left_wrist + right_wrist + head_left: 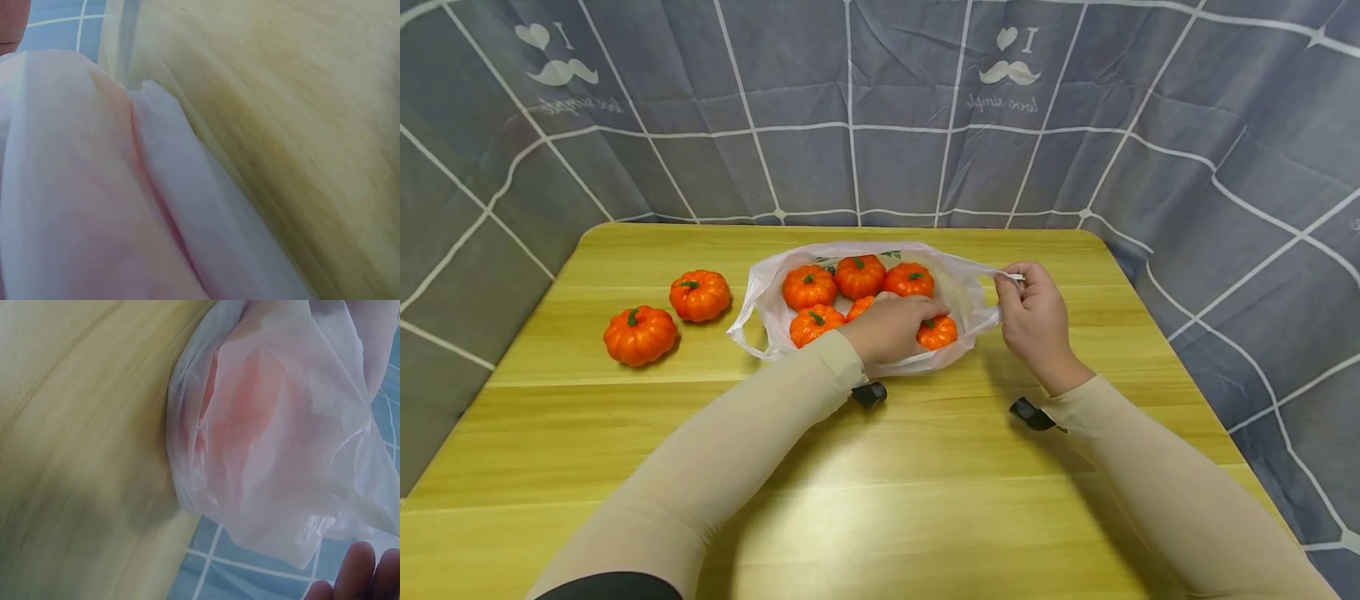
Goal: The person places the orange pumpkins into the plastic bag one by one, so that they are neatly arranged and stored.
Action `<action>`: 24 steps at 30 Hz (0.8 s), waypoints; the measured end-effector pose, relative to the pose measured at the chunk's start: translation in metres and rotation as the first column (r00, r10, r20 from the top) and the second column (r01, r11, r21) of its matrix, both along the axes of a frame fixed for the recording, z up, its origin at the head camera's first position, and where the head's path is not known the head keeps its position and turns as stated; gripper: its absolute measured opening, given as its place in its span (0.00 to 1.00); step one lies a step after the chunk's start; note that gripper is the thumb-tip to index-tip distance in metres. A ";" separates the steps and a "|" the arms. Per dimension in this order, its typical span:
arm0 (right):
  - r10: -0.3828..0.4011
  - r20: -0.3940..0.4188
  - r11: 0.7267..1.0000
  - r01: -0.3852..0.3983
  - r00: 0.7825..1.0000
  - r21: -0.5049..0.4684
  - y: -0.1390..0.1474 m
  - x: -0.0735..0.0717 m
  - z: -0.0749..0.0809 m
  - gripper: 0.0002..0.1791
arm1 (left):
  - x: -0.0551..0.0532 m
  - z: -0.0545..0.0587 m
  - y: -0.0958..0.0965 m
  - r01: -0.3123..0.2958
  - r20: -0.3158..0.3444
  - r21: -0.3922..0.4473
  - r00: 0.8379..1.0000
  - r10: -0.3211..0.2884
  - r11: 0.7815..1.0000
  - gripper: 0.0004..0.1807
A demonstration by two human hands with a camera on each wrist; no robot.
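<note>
A white plastic bag [741, 329] lies mouth up on the table with several small orange pumpkins [808, 287] inside. My left hand [891, 327] reaches into it over the near rim, its fingers curved round a pumpkin [938, 333] at the right end. Part of that grip is hidden by the hand itself. To the right, my right hand [1033, 321] pinches the bag's edge between thumb and fingers and holds it pulled outward. In the left wrist view the bag's wall [69, 175] covers the hand. Through the thin plastic [262, 481], the right wrist view shows an orange blur.
Two more pumpkins, a nearer one [640, 336] and a farther one [700, 296], sit left of the bag on the wooden table [880, 500]. A grey checked cloth [805, 100] hangs behind and along both sides of the table.
</note>
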State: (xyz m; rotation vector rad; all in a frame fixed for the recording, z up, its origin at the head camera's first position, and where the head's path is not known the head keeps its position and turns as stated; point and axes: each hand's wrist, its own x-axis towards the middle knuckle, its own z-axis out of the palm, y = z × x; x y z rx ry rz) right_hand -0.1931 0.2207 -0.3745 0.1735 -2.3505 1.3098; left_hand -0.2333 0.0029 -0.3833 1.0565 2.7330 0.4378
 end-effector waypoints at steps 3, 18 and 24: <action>0.005 0.007 1.000 -0.004 1.000 -0.012 0.001 0.000 -0.001 0.11 | -0.001 -0.001 0.000 -0.002 0.009 0.002 1.000 0.002 1.000 0.31; 0.009 0.023 0.999 -0.008 1.000 -0.046 0.003 0.005 -0.004 0.11 | 0.000 -0.004 0.000 0.015 -0.021 0.010 1.000 -0.015 1.000 0.31; 0.026 0.031 0.998 -0.024 0.999 -0.066 0.004 0.007 -0.007 0.12 | 0.002 0.000 -0.001 0.008 -0.007 0.011 1.000 -0.008 1.000 0.33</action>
